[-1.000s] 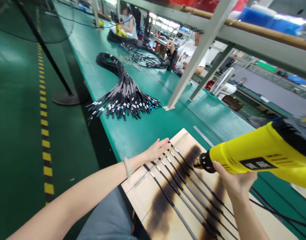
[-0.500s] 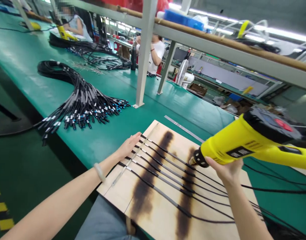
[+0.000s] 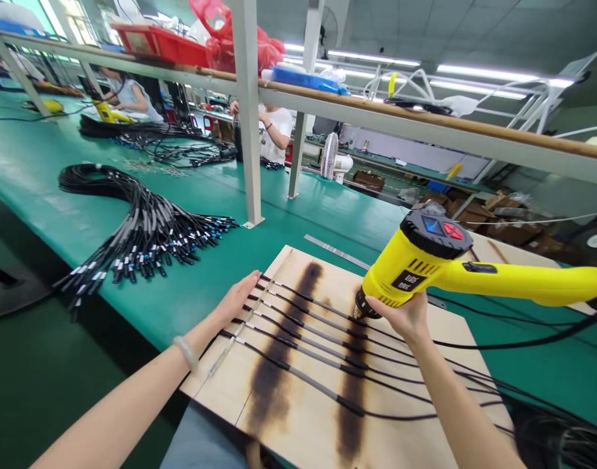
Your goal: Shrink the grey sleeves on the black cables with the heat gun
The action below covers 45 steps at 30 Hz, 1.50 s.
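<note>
My right hand point(image 3: 409, 318) is wrapped round the barrel of a yellow heat gun point(image 3: 390, 277), whose nozzle points down at the farthest black cable on a wooden board point(image 3: 318, 397). Several black cables point(image 3: 312, 384) lie side by side across this board, with grey sleeves along their middles and white bands near their left ends. Two dark scorch stripes run under them. My left hand point(image 3: 237, 299) rests with fingers stretched out at the board's left edge, over the cable ends by a thin strip point(image 3: 224, 355). What lies under its palm is hidden.
A large bundle of black cables point(image 3: 137, 228) lies on the green table point(image 3: 191, 306) to the left. A metal ruler point(image 3: 334, 253) sits beyond the board. A shelf post point(image 3: 249, 130) rises behind it. Farther back are a white fan point(image 3: 333, 159) and a person in white point(image 3: 277, 133).
The view has tilted up and turned slightly. The heat gun now stands more upright, its nozzle still at the far cable. My left hand stays at the cable ends.
</note>
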Each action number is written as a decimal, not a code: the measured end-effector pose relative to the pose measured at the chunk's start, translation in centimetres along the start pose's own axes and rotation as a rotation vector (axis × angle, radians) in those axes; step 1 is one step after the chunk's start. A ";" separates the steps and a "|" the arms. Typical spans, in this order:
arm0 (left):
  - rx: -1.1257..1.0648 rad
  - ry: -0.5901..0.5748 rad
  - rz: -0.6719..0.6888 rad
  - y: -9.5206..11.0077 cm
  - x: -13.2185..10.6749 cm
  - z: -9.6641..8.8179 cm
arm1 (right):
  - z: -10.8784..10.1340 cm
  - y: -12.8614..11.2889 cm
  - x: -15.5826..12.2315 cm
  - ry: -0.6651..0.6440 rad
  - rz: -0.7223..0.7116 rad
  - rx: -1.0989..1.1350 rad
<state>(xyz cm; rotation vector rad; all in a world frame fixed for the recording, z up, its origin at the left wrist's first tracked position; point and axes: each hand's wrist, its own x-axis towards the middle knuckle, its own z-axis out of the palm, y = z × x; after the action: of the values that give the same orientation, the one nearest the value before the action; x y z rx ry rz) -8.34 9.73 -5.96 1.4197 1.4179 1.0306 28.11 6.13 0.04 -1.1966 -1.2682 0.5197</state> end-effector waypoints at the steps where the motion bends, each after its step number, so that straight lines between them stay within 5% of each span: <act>1: 0.001 0.005 0.001 0.1 0.0 0.0 | -0.1 0.2 0.0 -0.005 0.010 0.015; 16: -0.026 0.010 0.007 -0.6 0.2 -0.1 | -0.9 -0.5 -0.3 0.038 0.120 0.128; 32: 0.015 0.006 -0.020 0.7 -0.1 0.0 | -1.3 -1.0 -0.6 0.032 0.055 0.102; 45: -0.009 -0.007 0.000 -0.1 0.2 -0.1 | -1.3 -0.6 -0.7 0.020 0.078 0.129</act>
<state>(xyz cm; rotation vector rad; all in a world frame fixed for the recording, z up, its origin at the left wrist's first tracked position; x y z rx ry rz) -8.50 9.90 -6.06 1.4156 1.4068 1.0290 28.97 4.84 0.45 -1.1438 -1.1566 0.6355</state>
